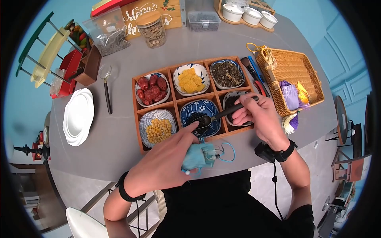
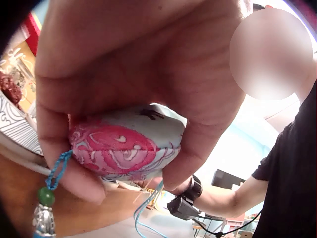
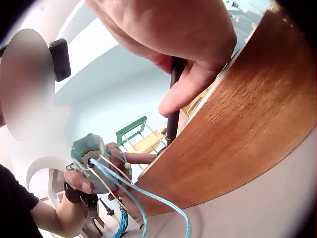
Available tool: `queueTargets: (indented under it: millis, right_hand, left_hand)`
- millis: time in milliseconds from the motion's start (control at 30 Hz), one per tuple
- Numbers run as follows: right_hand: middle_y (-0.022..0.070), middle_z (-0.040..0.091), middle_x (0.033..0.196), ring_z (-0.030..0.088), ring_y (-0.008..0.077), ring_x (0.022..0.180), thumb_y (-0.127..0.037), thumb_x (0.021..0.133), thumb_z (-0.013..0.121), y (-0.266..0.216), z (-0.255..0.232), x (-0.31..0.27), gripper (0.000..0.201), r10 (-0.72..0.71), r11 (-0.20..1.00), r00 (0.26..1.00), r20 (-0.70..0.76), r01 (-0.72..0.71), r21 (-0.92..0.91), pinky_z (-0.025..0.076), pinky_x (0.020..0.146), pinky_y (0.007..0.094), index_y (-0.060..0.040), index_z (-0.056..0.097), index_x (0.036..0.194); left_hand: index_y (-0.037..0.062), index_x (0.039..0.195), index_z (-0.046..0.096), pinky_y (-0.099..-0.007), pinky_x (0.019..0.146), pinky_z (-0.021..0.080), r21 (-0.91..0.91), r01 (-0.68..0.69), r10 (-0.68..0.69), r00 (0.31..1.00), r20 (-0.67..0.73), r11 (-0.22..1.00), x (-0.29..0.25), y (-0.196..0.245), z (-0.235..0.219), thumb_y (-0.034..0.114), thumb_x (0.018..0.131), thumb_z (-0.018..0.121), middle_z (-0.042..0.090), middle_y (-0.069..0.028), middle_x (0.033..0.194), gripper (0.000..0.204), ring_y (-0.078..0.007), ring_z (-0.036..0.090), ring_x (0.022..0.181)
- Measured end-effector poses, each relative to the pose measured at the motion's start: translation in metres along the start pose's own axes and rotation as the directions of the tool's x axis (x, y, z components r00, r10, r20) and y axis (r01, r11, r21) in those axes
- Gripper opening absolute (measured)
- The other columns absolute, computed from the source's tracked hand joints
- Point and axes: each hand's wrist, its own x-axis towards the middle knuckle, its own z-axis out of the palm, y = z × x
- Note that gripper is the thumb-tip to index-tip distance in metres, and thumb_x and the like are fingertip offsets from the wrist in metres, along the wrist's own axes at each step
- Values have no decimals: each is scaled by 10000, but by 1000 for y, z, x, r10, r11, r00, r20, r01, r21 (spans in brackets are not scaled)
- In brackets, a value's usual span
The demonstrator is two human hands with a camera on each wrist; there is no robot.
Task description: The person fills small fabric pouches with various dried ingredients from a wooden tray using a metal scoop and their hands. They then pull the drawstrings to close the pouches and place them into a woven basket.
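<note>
At the left of the frame, a white dish [image 1: 78,117] lies on your grey surface [image 1: 95,154], with a round-headed tool [image 1: 107,93] with a black handle to its right. At the upper left, a wooden sign [image 1: 171,16] reads "Merry"; its second line is partly hidden by a lidded jar [image 1: 154,35], leaving "hr" and a final "s" legible.

In the middle of the frame is a compartmented wooden tray [image 1: 172,85]. Its left column has red dates [image 1: 152,90] above yellow kernels [image 1: 158,131]. Below the tray, at lower centre, your left hand [image 1: 160,160] curls round a light-blue pouch [image 1: 198,155]; the left wrist view shows pink patterning on it and a green bead on its cord.

In the tray's middle column, yellow pieces [image 1: 191,81] sit above a blue patterned bowl [image 1: 214,111] of small dark pieces. The head of a black-handled spoon [image 1: 230,110] is at that bowl, near your left fingertips; whether they touch it you cannot tell.

Right of centre, your right hand [image 1: 260,119] pinches the spoon's handle, below dried dark leaves [image 1: 227,74]. At the upper right, a wicker basket [image 1: 287,65] holds a purple pouch [image 1: 291,95].
</note>
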Motion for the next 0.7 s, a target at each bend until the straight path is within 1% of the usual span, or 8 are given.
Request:
queueTargets:
  millis: [233, 300, 333, 400, 433, 567, 633, 700]
  right_hand:
    - [145, 692, 736, 684, 181, 598, -178, 1001, 541, -19, -14, -7, 243, -136, 986, 988, -76, 142, 87, 570, 561, 250, 48, 623, 967]
    - [143, 693, 731, 681, 180, 585, -177, 1006, 527, -31, -16, -13, 244, -173, 980, 980, -104, 181, 81, 566, 551, 248, 45, 621, 967]
    - [144, 692, 728, 678, 179, 576, -174, 1009, 519, -37, -18, -16, 244, -228, 970, 969, -99, 235, 68, 566, 549, 251, 45, 621, 969]
    - [158, 689, 717, 669, 187, 549, -154, 1013, 499, -52, -16, -25, 242, -301, 950, 950, -87, 306, 53, 565, 538, 263, 54, 618, 977]
    - [158, 689, 717, 669, 187, 549, -154, 1013, 499, -59, -14, -30, 242, -297, 952, 951, -83, 301, 51, 565, 538, 263, 54, 618, 977]
    - [171, 696, 771, 693, 201, 631, -99, 1003, 474, -74, 1, -54, 223, -394, 918, 917, 66, 396, -27, 576, 600, 271, 71, 613, 965]
    - [163, 699, 812, 704, 192, 707, -87, 996, 465, -75, 8, -63, 213, -409, 859, 899, 156, 438, -267, 580, 668, 279, 71, 609, 997]
    - [153, 699, 834, 706, 186, 739, -83, 989, 469, -70, 1, -60, 209, -415, 863, 891, 183, 449, -230, 578, 706, 288, 66, 611, 1026]
  left_hand:
    - [36, 1166, 509, -364, 962, 469, -190, -79, 57, 991, -120, 979, -11, -9, 1, 31, 654, 789, 535, -122, 1338, 584, -302, 590, 1144]
    - [47, 1219, 503, -311, 918, 479, -399, 127, -160, 986, -49, 908, -11, -4, -1, 61, 719, 803, 588, -86, 1212, 583, -195, 601, 1065]
    - [47, 1219, 503, -311, 918, 479, -401, 127, -161, 985, -54, 907, -10, -8, 2, 61, 719, 803, 588, -86, 1212, 583, -195, 601, 1065]
    - [32, 1215, 488, -346, 869, 499, -449, -59, -46, 974, -220, 891, -6, -18, 12, 151, 795, 796, 602, -127, 1103, 535, -211, 616, 1007]
    - [32, 1215, 488, -346, 869, 499, -454, -57, -51, 974, -221, 889, -5, -17, 13, 151, 795, 796, 602, -127, 1103, 535, -211, 616, 1007]
    - [35, 1215, 480, -341, 862, 495, -475, -42, -63, 977, -203, 879, 5, -10, 14, 145, 802, 789, 588, -96, 1057, 527, -194, 598, 963]
    - [37, 1225, 485, -335, 851, 496, -509, -88, -53, 965, -256, 856, 8, -9, 18, 130, 806, 775, 585, -83, 1049, 518, -170, 590, 950]
    - [40, 1241, 486, -325, 849, 494, -526, -85, -53, 969, -241, 846, 7, -13, 18, 108, 810, 757, 589, -74, 1060, 513, -156, 589, 950]
